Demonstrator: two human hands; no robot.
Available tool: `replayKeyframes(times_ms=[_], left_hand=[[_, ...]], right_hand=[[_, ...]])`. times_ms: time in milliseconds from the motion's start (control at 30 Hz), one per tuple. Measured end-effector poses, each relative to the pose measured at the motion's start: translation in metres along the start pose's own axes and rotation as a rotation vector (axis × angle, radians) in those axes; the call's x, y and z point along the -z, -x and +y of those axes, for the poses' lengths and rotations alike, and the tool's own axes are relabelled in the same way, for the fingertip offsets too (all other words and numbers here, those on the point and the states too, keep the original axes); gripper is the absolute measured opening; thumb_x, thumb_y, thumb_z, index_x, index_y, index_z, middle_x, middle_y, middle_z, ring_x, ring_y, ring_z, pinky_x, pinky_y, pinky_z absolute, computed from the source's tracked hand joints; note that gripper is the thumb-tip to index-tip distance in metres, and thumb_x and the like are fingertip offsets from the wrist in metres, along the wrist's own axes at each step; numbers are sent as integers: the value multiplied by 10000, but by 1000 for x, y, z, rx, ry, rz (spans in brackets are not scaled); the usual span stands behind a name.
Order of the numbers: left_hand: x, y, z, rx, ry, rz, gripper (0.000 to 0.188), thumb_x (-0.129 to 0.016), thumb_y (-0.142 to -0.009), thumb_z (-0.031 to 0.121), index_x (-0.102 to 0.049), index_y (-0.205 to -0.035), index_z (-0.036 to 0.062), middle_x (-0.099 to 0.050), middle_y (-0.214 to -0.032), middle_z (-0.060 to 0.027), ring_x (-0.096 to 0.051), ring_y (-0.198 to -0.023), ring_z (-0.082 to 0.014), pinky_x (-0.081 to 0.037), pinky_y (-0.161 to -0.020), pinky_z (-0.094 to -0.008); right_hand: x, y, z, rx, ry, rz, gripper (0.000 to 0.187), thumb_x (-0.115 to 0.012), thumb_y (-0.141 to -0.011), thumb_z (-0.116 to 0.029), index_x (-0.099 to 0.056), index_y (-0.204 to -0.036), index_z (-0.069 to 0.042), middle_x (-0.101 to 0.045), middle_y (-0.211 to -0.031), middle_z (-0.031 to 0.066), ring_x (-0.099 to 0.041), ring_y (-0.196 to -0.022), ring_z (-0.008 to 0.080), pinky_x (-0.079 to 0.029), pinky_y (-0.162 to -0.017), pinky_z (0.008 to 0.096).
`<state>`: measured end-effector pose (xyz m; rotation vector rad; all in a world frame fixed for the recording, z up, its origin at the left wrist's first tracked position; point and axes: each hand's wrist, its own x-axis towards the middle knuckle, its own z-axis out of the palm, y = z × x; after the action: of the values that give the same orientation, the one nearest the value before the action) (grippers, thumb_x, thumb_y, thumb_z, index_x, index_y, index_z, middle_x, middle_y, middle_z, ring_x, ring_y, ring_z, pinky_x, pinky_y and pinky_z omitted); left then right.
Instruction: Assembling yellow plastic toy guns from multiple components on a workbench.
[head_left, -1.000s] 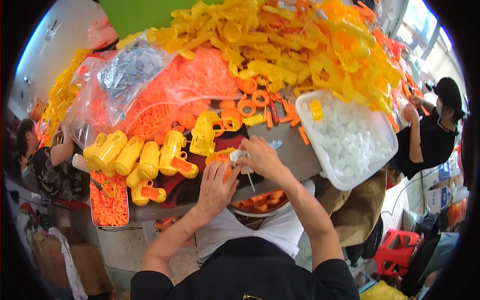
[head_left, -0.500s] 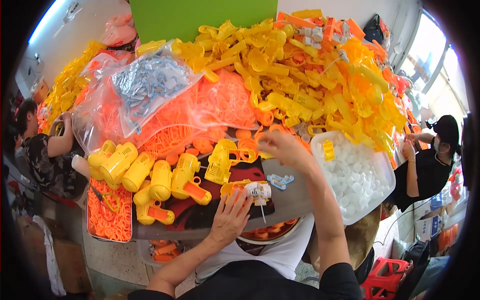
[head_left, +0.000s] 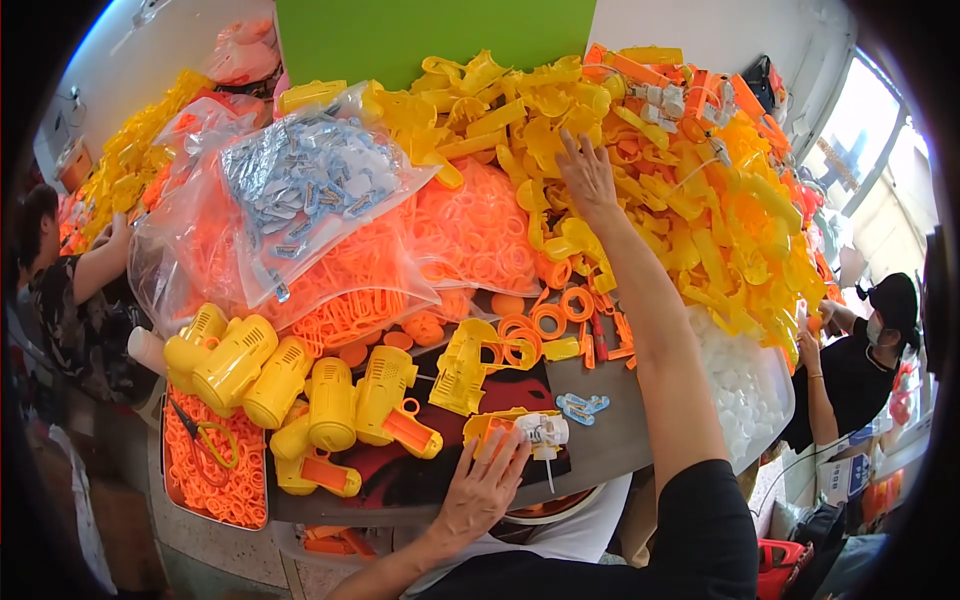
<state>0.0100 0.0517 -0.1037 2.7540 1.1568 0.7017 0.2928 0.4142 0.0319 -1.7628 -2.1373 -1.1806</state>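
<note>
My left hand (head_left: 487, 487) lies over a yellow plastic housing half (head_left: 482, 425) near the table's front edge, fingers bent onto it and holding it down. A white motor-like part (head_left: 545, 430) with a thin white stem sits at its right end, against my fingertips. My right arm stretches far forward, and my right hand (head_left: 588, 178) is over the heap of yellow plastic shells (head_left: 690, 230), fingers spread and nothing held. Another open yellow housing half (head_left: 460, 370) lies just beyond the left hand. Light-blue small parts (head_left: 582, 408) rest to its right.
Several assembled yellow housings (head_left: 330, 400) line the left. An orange-filled tray (head_left: 215, 460) holds scissors (head_left: 215, 440). Clear bags (head_left: 300, 180) of blue and orange parts lie behind. Orange rings (head_left: 548, 320) lie mid-table. A white bin (head_left: 740, 400) stands right, partly behind my arm. People work at both sides.
My right hand has moved forward from above the middle of the table to the yellow heap, its fingers spreading. My left hand stays on the housing half. The whole view has shifted slightly.
</note>
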Motion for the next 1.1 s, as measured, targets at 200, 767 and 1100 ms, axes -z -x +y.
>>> replayKeyframes(times_ms=[200,767,1100], left_hand=[[5,10,4,-17,10,-24,535,-646,-894,144,-563,-1420,94,-425,-1539,-110,-377,-1440,-306,-350,-1147,-494],[113,-103,-7,-139,-138,223,755,-799,-790,408,-545,-1387,22,-577,-1314,-156,-509,-1271,-318,-403,-1064,-456],[102,-97,-25,-194,123,-38,575,-785,-806,257,-604,-1278,-18,-644,-1174,-200,-594,-1133,-355,-473,-984,-416]], right_hand=[[15,6,9,297,-54,279,345,-688,-839,-67,-603,-1173,-53,-517,-1399,88,-466,-1307,284,-415,-1068,421],[202,246,-90,-775,-2176,-113,406,-529,-1062,-367,-661,-1152,7,-664,-1010,1,-608,-904,75,-487,-814,234],[180,342,-93,-796,-1713,-139,290,-521,-1045,-142,-606,-1292,-15,-666,-1168,21,-567,-950,103,-479,-851,277]])
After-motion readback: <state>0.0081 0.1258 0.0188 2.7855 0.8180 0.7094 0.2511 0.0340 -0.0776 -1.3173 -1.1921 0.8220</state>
